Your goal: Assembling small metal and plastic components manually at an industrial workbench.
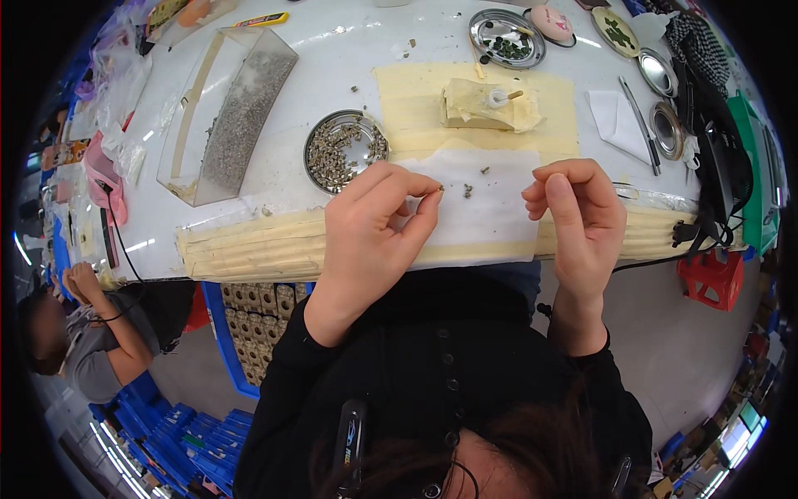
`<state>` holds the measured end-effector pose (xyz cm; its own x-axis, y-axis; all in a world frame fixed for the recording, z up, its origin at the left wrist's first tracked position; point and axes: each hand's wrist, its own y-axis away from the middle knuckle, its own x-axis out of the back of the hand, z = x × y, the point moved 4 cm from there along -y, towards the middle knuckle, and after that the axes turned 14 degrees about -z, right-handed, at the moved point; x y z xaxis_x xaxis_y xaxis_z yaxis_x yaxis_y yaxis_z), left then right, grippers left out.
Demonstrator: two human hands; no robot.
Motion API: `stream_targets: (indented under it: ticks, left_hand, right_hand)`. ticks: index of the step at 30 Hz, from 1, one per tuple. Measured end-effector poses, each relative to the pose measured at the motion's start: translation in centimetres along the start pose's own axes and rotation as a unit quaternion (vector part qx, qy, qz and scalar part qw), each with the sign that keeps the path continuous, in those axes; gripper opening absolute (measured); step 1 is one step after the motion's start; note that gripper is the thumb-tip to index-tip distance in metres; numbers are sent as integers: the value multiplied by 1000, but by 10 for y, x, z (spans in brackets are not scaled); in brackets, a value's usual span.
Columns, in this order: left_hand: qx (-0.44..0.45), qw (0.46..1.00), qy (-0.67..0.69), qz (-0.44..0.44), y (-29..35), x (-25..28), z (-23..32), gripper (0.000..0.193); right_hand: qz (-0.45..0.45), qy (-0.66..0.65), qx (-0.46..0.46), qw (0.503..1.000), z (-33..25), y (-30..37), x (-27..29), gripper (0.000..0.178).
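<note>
My left hand (378, 229) pinches a tiny metal part (440, 189) between thumb and forefinger, over a white sheet (490, 229) on the table. To its right, my right hand (582, 220) is raised at the sheet's edge. Its fingers curl loosely, the thumb stands apart from their tips, and nothing shows between them. A few small metal pieces (468, 191) lie on the sheet between my hands. Just beyond my left hand is a round metal dish (312, 170) holding many small metal parts (332, 158).
Behind the sheet sits a tape-wrapped block (482, 108) with a small white piece and peg. A clear bin (187, 154) of grey granules stands left. Far right are a metal dish (474, 41) of dark pieces and a pen (638, 125). A blue crate (241, 378) is below; another person (108, 341) sits left.
</note>
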<state>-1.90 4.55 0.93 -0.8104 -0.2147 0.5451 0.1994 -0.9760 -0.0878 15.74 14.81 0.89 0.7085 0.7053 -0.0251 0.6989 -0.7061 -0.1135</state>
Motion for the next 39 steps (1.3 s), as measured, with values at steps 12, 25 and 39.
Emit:
stream_targets:
  ticks: [12, 25, 39]
  left_hand:
    - [-32, 976, -181, 119, 3, 28, -9, 13]
    - [-7, 964, -244, 102, -9, 42, -17, 9]
    - [-52, 976, -181, 113, -8, 45, -11, 12]
  right_hand:
    - [6, 4, -17, 1000, 8, 2, 5, 12]
    - [-8, 13, -17, 1000, 10, 2, -5, 11]
    - [-20, 12, -20, 1000, 8, 2, -14, 10]
